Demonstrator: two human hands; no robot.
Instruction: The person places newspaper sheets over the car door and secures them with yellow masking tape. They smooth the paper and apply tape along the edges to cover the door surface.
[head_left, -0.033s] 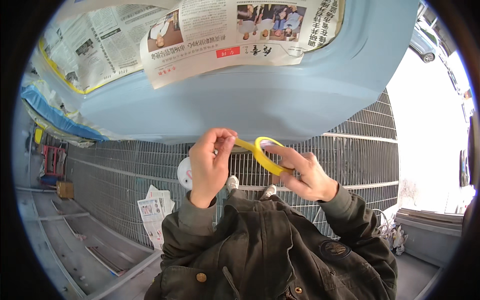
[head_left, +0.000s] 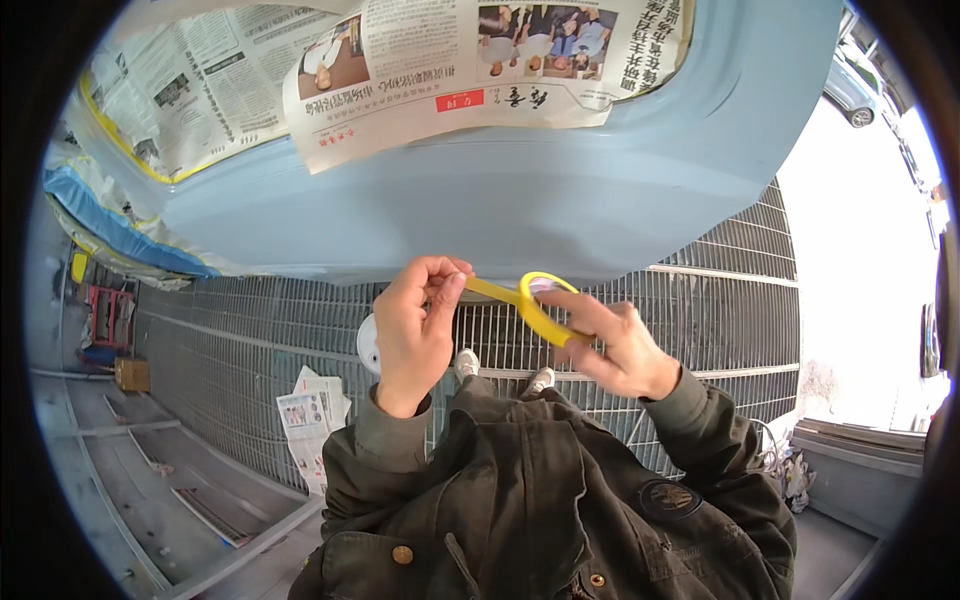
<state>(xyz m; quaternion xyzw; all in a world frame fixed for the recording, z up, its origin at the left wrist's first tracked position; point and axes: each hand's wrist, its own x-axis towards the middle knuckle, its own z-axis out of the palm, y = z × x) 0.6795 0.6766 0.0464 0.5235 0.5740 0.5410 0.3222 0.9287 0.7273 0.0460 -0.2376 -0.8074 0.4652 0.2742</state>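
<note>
The left hand's [head_left: 415,335] grip pinches the end of a yellow tape strip [head_left: 493,290] between thumb and fingers. The right hand's [head_left: 625,352] grip, slightly blurred, is closed on the yellow tape roll [head_left: 543,320], apparently so that the strip runs taut between them. The roll is near the lower edge of the pale blue panel [head_left: 430,215], above the grated floor [head_left: 235,370]. Newspaper [head_left: 400,110] lies over the panel's upper part, presumably as a shield.

Black Chinese print [head_left: 522,96] and a small red printed block [head_left: 460,100] mark the newspaper sheet [head_left: 400,125].
</note>
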